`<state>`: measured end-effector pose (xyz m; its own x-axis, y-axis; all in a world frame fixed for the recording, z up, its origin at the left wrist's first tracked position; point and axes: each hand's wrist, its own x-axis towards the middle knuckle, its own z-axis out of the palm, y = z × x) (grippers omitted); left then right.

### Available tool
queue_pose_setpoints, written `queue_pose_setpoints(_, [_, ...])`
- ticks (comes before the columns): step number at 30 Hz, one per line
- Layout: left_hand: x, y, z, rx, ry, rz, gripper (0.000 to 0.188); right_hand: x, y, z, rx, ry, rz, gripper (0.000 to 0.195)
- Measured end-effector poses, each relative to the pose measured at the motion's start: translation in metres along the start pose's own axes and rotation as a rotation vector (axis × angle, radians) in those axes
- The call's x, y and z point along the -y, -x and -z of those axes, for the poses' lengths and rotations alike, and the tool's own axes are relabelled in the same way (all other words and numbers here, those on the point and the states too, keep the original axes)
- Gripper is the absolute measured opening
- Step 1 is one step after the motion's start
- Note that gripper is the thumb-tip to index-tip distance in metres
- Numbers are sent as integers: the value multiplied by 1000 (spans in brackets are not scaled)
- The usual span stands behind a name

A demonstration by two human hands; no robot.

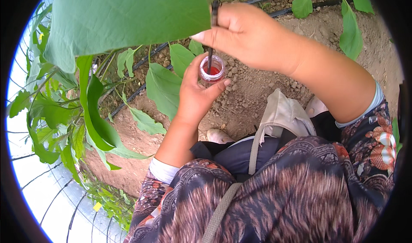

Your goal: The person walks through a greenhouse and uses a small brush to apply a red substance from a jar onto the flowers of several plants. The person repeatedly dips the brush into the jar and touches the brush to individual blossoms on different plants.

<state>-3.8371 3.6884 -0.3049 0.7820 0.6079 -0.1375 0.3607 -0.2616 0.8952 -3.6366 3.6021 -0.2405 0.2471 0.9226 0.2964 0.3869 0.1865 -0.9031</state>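
Observation:
A small clear jar (212,68) with red liquid in it sits in my left hand (199,90), its mouth facing up, fingers and thumb around its sides. My right hand (244,33) pinches a thin dark brush-like stick (214,17) above the jar. The stick's lower end reaches down into the jar; its tip is at the red liquid. A large green leaf (128,17) spreads just left of my right hand, and its edge meets the thumb tip.
Leafy plants (61,111) stand on the left, with more leaves (351,33) at the upper right. Black irrigation hoses (135,95) cross the crumbly soil (244,91). A pale cloth bag (280,114) hangs at my waist by a strap. Curved greenhouse sheeting (42,191) lies at the left rim.

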Motion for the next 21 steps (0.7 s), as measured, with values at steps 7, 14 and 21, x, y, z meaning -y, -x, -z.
queue_pose_setpoints(7, [5, -2, -8, -1, 89, 34, 69, 19, 1, 22, -117, -443, -169, 26])
queue_pose_setpoints(14, [-1, 0, -12, -14, 186, 92, 68, -1, -7, 32, -210, -584, -371, 29])
queue_pose_setpoints(21, [2, -15, -10, -77, 190, 68, 56, -8, -6, 40, -418, -613, -354, 31])
